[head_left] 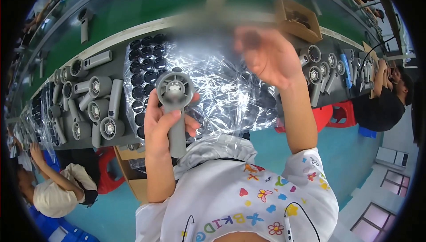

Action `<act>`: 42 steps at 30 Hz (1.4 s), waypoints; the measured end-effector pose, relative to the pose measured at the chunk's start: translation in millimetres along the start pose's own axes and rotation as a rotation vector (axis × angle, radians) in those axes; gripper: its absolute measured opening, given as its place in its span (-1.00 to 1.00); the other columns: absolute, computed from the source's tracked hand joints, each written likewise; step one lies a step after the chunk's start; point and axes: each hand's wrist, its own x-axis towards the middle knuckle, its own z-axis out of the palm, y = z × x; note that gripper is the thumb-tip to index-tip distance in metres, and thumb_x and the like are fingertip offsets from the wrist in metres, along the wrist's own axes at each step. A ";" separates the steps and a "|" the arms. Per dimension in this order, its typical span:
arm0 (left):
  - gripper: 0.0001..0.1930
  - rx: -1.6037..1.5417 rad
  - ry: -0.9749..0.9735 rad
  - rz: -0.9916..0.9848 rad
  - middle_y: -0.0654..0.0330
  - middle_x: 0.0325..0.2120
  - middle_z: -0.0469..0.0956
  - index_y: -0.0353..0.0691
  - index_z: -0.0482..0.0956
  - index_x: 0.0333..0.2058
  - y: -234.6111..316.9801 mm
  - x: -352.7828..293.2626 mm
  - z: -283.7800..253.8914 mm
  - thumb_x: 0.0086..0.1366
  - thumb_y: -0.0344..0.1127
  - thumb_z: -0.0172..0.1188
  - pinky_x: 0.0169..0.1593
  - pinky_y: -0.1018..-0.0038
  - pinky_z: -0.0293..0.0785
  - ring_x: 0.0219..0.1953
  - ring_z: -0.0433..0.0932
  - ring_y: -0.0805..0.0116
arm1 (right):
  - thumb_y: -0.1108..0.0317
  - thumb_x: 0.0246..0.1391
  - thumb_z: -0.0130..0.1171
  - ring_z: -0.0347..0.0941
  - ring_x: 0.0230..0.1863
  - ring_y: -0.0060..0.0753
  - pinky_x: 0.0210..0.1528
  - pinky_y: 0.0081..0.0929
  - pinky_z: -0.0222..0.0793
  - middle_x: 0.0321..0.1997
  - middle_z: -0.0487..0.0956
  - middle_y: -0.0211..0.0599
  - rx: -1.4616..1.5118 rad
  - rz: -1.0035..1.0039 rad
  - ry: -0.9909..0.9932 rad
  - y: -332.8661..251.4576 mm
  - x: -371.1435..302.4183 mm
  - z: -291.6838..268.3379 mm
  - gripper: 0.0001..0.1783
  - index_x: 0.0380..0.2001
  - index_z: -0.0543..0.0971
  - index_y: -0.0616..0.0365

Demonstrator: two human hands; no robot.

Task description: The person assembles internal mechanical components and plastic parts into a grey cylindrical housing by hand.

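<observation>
A grey handheld fan [175, 92] stands upright in my left hand [162, 120], its round head at the top and its open ribbed face toward me. My thumb and fingers close around its handle, just under the head. Off to the right, my right hand [270, 58] is lifted above the plastic-covered tray. Its fingertips are blurred, and a dark round piece [252, 40] shows between them. Below both hands, rows of black round caps [143, 66] sit in the tray under clear crinkled plastic film [222, 95].
Several grey fans [98, 86] lie piled at the left, and more fans [316, 73] lie at the right. A cardboard box [299, 19] stands beyond my right hand. Farther off runs a green conveyor belt [133, 13]. Co-workers sit on both sides, near red stools [341, 114].
</observation>
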 end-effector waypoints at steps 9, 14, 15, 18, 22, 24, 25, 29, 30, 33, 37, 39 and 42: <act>-0.46 0.066 0.037 0.008 -0.05 0.11 0.45 -0.36 0.22 0.23 -2.9 4.4 29.7 0.29 -0.58 0.14 -0.28 0.39 0.75 0.00 0.66 0.06 | 0.53 0.26 0.17 0.66 -0.09 -0.30 -0.07 -0.41 0.61 0.01 0.67 -0.10 -0.557 -0.178 0.214 43.4 -0.3 49.1 -0.60 0.16 0.54 0.37; -0.49 0.031 0.069 -0.011 -0.03 0.12 0.44 -0.34 0.21 0.24 -4.5 6.5 41.8 0.36 -0.56 0.14 -0.22 0.36 0.75 0.04 0.64 0.06 | 0.54 0.26 0.20 0.58 0.03 -0.44 0.12 -0.46 0.47 0.06 0.67 -0.11 -1.092 -0.478 0.183 59.1 -3.4 60.6 -0.65 0.11 0.60 0.36; -0.49 0.011 0.073 -0.012 -0.03 0.12 0.44 -0.34 0.21 0.24 -5.0 6.2 41.9 0.37 -0.56 0.14 -0.21 0.35 0.76 0.04 0.64 0.06 | 0.54 0.25 0.21 0.58 0.03 -0.44 0.13 -0.46 0.46 0.04 0.69 -0.13 -1.207 -0.509 0.155 60.6 -3.0 59.9 -0.66 0.09 0.62 0.35; -0.50 -0.029 0.043 -0.032 -0.03 0.11 0.45 -0.35 0.22 0.23 -6.1 5.4 38.9 0.37 -0.52 0.15 -0.20 0.35 0.76 0.03 0.65 0.06 | 0.54 0.24 0.22 0.60 0.00 -0.44 0.11 -0.46 0.47 0.01 0.70 -0.13 -1.193 -0.532 0.158 67.9 0.1 61.3 -0.67 0.07 0.64 0.31; -0.53 -0.032 0.042 -0.049 -0.02 0.07 0.51 -0.36 0.26 0.21 -3.9 5.0 39.6 0.38 -0.46 0.16 -0.21 0.34 0.76 0.00 0.66 0.07 | 0.55 0.21 0.23 0.64 -0.05 -0.41 0.04 -0.48 0.50 -0.01 0.71 -0.11 -1.203 -0.570 0.149 72.1 2.6 60.7 -0.66 0.06 0.64 0.29; -0.54 -0.045 0.046 -0.063 -0.02 0.05 0.52 -0.37 0.27 0.20 -2.6 6.6 38.4 0.38 -0.46 0.16 -0.22 0.34 0.76 -0.01 0.67 0.08 | 0.55 0.20 0.23 0.65 -0.06 -0.38 0.03 -0.48 0.51 -0.02 0.72 -0.11 -1.236 -0.584 0.133 73.6 3.9 61.3 -0.66 0.05 0.65 0.28; -0.55 -0.057 0.047 -0.078 -0.01 0.03 0.54 -0.37 0.28 0.19 -2.0 7.2 37.8 0.38 -0.45 0.16 -0.22 0.34 0.76 -0.02 0.67 0.10 | 0.56 0.19 0.24 0.66 -0.07 -0.36 0.02 -0.47 0.52 -0.03 0.72 -0.11 -1.269 -0.601 0.118 74.1 4.5 61.4 -0.67 0.04 0.66 0.27; -0.56 -0.063 0.060 -0.094 -0.01 0.02 0.54 -0.38 0.29 0.18 -0.9 6.2 37.0 0.38 -0.44 0.16 -0.22 0.34 0.76 -0.03 0.68 0.12 | 0.56 0.18 0.24 0.67 -0.07 -0.32 0.01 -0.45 0.53 -0.03 0.72 -0.10 -1.243 -0.620 0.114 77.0 6.5 57.7 -0.67 0.03 0.68 0.24; -0.56 -0.065 0.066 -0.094 -0.01 0.02 0.54 -0.38 0.29 0.18 -0.9 6.1 36.9 0.38 -0.44 0.16 -0.22 0.35 0.76 -0.04 0.68 0.12 | 0.57 0.16 0.25 0.67 -0.05 -0.29 0.04 -0.43 0.52 -0.02 0.72 -0.10 -1.240 -0.600 0.111 76.4 6.5 57.7 -0.67 0.01 0.68 0.24; -0.56 -0.058 0.071 -0.095 -0.01 0.01 0.55 -0.38 0.29 0.18 -1.3 6.7 34.6 0.38 -0.45 0.16 -0.22 0.35 0.76 -0.04 0.68 0.12 | 0.58 0.13 0.27 0.66 0.01 -0.22 0.11 -0.39 0.50 -0.01 0.72 -0.09 -1.294 -0.607 0.043 72.3 7.7 52.5 -0.67 -0.01 0.70 0.24; -0.54 -0.029 0.059 -0.091 0.00 0.00 0.54 -0.38 0.29 0.19 -0.3 6.7 32.2 0.37 -0.46 0.17 -0.22 0.36 0.76 -0.05 0.68 0.11 | 0.60 0.07 0.30 0.63 0.11 -0.12 0.21 -0.32 0.45 0.00 0.71 -0.06 -1.338 -0.594 -0.070 66.2 8.7 49.8 -0.65 -0.03 0.71 0.26; -0.54 -0.015 0.055 -0.088 0.00 0.01 0.54 -0.38 0.29 0.19 0.6 7.0 31.6 0.37 -0.46 0.17 -0.22 0.36 0.76 -0.05 0.68 0.11 | 0.59 0.08 0.30 0.63 0.08 -0.18 0.18 -0.36 0.46 0.00 0.71 -0.07 -1.321 -0.591 -0.074 63.5 8.1 47.8 -0.65 -0.02 0.70 0.27; -0.54 0.010 0.052 -0.080 0.01 0.01 0.54 -0.38 0.30 0.20 3.8 6.2 32.3 0.37 -0.47 0.16 -0.21 0.36 0.75 -0.05 0.69 0.11 | 0.58 0.13 0.28 0.63 0.03 -0.34 0.13 -0.45 0.48 -0.01 0.72 -0.12 -1.186 -0.496 0.006 65.5 5.6 52.4 -0.65 0.02 0.68 0.28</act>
